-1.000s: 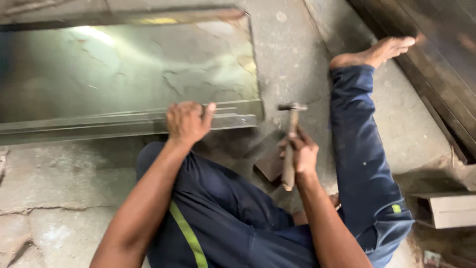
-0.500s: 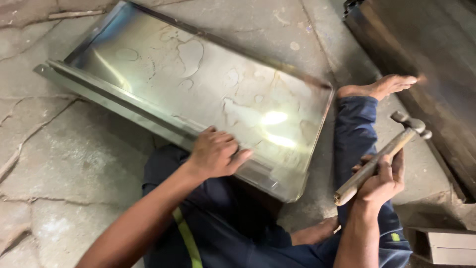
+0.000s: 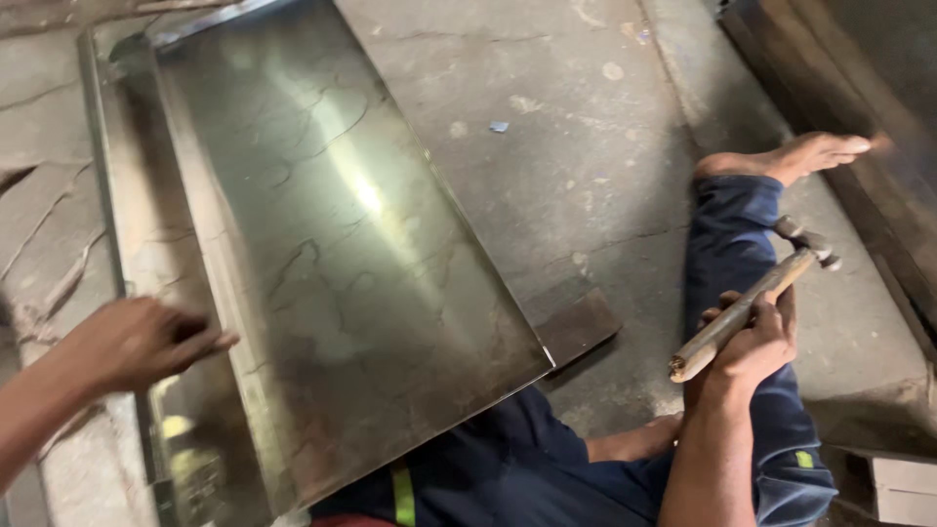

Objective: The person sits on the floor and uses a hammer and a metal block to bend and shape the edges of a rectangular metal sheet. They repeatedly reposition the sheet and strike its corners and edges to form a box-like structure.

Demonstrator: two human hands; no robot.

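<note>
A shiny sheet-metal panel (image 3: 332, 244) with a folded lip along its left side lies on the concrete floor and over my lap. My left hand (image 3: 137, 342) rests flat on the folded edge at the lower left, fingers spread. My right hand (image 3: 756, 342) is closed around the wooden handle of a small hammer (image 3: 752, 303), held up above my right leg with its metal head pointing up and to the right. My legs in blue trousers stretch forward, and my bare right foot (image 3: 791, 156) lies at the upper right.
A dark flat metal block (image 3: 576, 327) lies on the floor by the panel's near corner. Dark boards or panels (image 3: 859, 88) line the right side. A pale box (image 3: 898, 488) sits at the lower right. The concrete floor (image 3: 566, 117) is cracked and stained.
The panel has swung round, its long side now running away from me. My left hand moved from the near edge to the folded left edge. The hammer stays raised at the right.
</note>
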